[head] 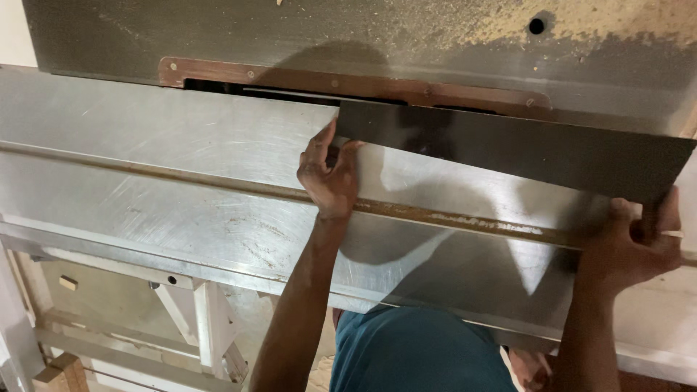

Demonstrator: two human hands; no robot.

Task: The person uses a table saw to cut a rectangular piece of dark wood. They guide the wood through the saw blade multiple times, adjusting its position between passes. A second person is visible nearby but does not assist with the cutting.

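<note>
A long dark thin panel [523, 149] lies tilted across a steel saw table [145, 167]. My left hand [330, 174] grips the panel's left end, thumb up against its edge. My right hand [628, 243] holds the panel's right near corner, fingers curled over it. The panel's far edge sits close to a reddish-brown insert plate [348, 81] with a long slot, in which a thin saw blade edge [290, 93] shows.
Sawdust [581, 22] covers the dark far table surface, which has a round hole [536, 25]. A rusty groove [450, 216] runs along the steel table. Below left stands a white frame [203, 319] with wood blocks [58, 374]. My teal shirt [417, 352] is at the bottom.
</note>
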